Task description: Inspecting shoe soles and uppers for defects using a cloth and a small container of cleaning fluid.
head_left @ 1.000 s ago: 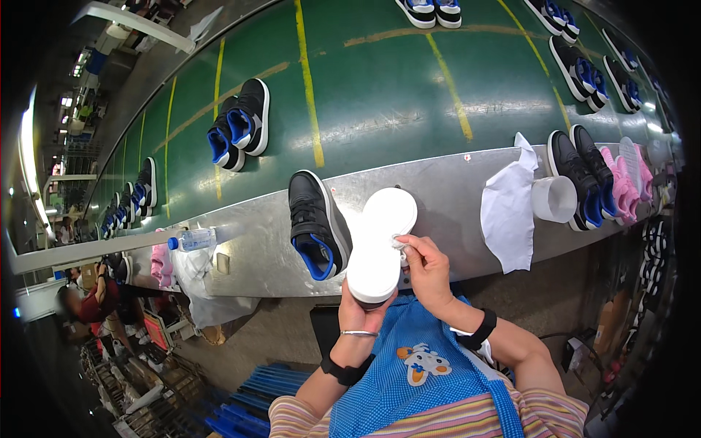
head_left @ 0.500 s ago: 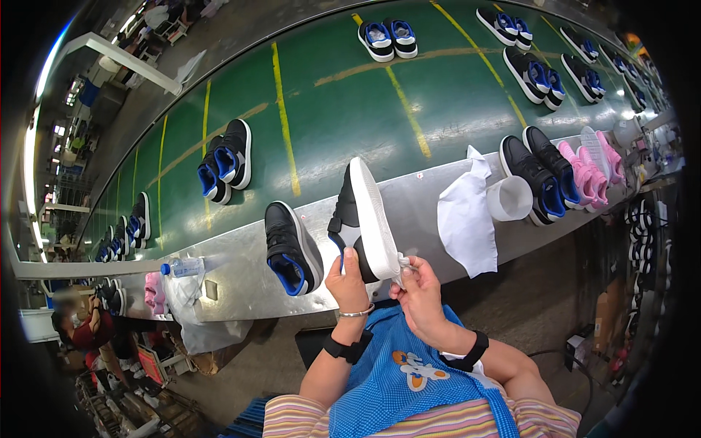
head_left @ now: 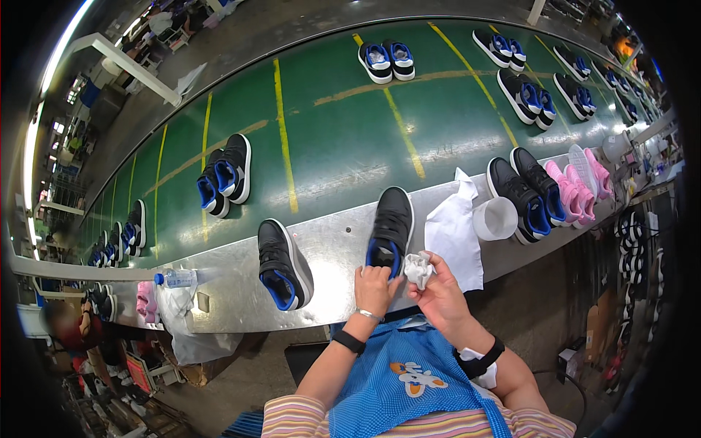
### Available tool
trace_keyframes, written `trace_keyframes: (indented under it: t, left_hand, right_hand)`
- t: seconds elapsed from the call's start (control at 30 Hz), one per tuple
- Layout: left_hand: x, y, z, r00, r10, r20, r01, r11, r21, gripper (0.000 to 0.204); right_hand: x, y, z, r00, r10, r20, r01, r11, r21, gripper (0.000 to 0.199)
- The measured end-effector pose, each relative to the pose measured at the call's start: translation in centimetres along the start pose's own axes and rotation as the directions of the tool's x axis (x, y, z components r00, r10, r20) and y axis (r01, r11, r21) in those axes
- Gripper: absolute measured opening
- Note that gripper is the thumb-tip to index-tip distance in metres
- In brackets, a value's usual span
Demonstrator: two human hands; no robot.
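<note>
A black shoe with a blue lining and white sole rests sole down on the metal ledge, toe pointing away from me. At its heel, the fingers of my left hand are curled over the back edge and grip it. My right hand, just right of that heel, pinches a crumpled white cloth. The matching black shoe stands to the left on the same ledge, apart from both hands. Its opening faces me.
Beyond the metal ledge runs a green conveyor belt carrying several shoe pairs. To my right lie a white cloth sheet, a white roll, black shoes and pink shoes. A water bottle lies at the left.
The shoe has gone from tilted up with its white sole showing to sole down on the ledge. My left hand moved to its heel; my right hand drew slightly right with the crumpled cloth.
</note>
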State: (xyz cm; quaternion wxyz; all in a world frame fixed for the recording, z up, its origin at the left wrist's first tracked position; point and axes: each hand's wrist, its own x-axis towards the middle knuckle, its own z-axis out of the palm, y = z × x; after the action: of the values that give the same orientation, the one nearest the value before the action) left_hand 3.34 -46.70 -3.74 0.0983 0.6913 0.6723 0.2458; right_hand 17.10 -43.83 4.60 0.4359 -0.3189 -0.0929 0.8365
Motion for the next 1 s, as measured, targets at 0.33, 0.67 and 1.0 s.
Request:
trace_keyframes:
  t: [0.33,0.67,1.0]
  left_hand:
    - [-6.6,-10.5,-8.5,0.841,-0.54,0.031,0.473,0.761,0.445,0.039]
    - [-11.1,-6.2,-10.5,0.395,-0.904,0.163,0.351,-0.016,-0.936,0.026]
    - [-13.6,-8.1,-8.6,0.278,-0.942,0.189,0.394,-0.067,-0.917,0.029]
  right_hand:
    - [1.5,1.4,2.6,0.968,0.211,0.135,-0.191,0.971,-0.144,0.039]
    - [3.7,11.4,5.7,0.783,0.304,0.542,0.442,0.341,-0.83,0.018]
    - [10.8,17.4,8.1,0.762,0.232,0.604,0.603,0.083,-0.793,0.016]
